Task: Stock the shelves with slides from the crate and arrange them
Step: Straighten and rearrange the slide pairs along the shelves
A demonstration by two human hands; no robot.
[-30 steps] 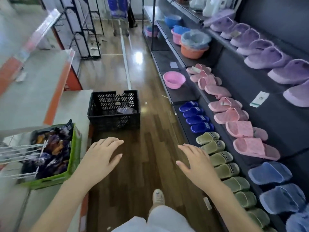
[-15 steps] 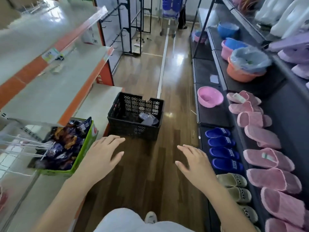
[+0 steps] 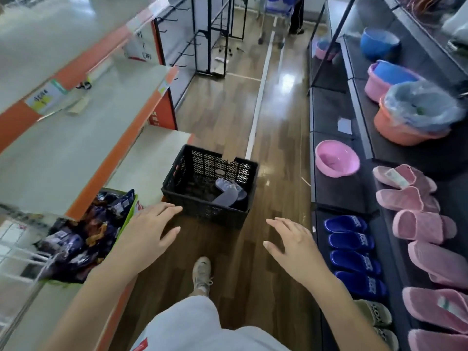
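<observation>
Wood-grain floor (image 3: 253, 262) shows under both hands, and neither one holds a thing. The left hand (image 3: 149, 229) is spread palm down, fingers loose and straight. The right hand (image 3: 293, 249) matches it, fingers fanned, nothing grasped. Between them, down at six o'clock, one pale shoe (image 3: 201, 272) is planted on the boards.

Up at twelve o'clock from the hands, the black crate (image 3: 202, 211) sits on the floor, mesh walls, open top. The left fingertips overlap its near left corner in view; touching or just above, I cannot tell. Inside, toward the crate's right wall, lie translucent grey slides (image 3: 228, 193), tilted against each other.

Out at three o'clock, the dark shelves (image 3: 339, 193). A row of blue slides (image 3: 352, 252) fills the lowest level near the right hand, with olive slides (image 3: 374, 312) after them at four o'clock and pink slides (image 3: 423, 226) lined up one level higher. At one o'clock a pink basin (image 3: 336, 158) sits upright on the low shelf, and beyond it an orange basin (image 3: 402, 133) holds a plastic bag. At nine o'clock, a green box (image 3: 128, 216) of snack packets rests on the pale shelf (image 3: 63, 158).
</observation>
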